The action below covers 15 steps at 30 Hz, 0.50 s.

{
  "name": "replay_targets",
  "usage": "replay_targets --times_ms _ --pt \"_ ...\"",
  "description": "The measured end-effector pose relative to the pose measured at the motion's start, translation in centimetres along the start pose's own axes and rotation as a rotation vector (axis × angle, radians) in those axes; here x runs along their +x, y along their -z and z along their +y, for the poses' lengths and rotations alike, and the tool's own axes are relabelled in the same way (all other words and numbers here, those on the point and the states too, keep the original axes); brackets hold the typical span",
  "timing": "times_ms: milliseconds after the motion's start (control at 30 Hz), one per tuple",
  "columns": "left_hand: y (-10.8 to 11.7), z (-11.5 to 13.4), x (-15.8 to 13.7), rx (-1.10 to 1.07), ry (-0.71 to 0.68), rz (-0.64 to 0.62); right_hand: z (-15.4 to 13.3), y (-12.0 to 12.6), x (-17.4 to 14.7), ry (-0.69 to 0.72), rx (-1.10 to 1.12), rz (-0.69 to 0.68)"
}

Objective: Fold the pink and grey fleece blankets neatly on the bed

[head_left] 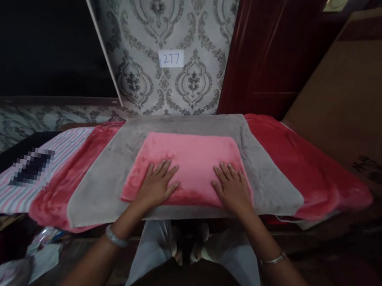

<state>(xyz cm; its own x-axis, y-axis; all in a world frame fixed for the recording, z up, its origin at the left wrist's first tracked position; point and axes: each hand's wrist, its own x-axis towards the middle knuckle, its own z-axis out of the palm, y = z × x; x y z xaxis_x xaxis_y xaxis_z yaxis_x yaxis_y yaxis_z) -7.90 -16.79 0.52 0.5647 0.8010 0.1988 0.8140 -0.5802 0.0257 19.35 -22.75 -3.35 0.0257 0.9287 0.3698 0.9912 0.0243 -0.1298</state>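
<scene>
A folded pink plush cloth, which looks like a blanket or large towel, lies as a neat rectangle in front of me. My left hand rests flat on its left part, fingers spread. Flat on its right part lies my right hand, fingers also apart. Beneath the pink cloth is a smooth grey cloth. Red plush fabric shows from under the grey cloth on both the right and left sides.
Striped fabric lies at the left with a blurred dark patch on it. A large dark screen stands behind on the left, and a big cardboard box at the right. A paper marked 277 is on the wallpaper. Clutter fills the lower left.
</scene>
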Motion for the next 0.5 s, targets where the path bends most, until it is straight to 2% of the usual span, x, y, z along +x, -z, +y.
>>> replay_targets --times_ms 133,233,333,500 --pt "0.1 -2.1 -1.7 0.045 0.146 0.059 2.7 -0.3 -1.6 -0.153 0.015 0.018" --pt "-0.4 -4.1 -3.4 0.025 0.254 0.118 4.2 -0.9 -2.6 -0.211 0.085 0.069" --pt "-1.6 -6.4 -4.9 -0.111 0.322 0.203 4.7 -1.9 -3.1 -0.222 0.146 0.143" --pt "-3.2 -9.3 -5.9 -0.408 0.332 0.327 4.7 -3.2 -3.0 -0.254 0.241 0.221"
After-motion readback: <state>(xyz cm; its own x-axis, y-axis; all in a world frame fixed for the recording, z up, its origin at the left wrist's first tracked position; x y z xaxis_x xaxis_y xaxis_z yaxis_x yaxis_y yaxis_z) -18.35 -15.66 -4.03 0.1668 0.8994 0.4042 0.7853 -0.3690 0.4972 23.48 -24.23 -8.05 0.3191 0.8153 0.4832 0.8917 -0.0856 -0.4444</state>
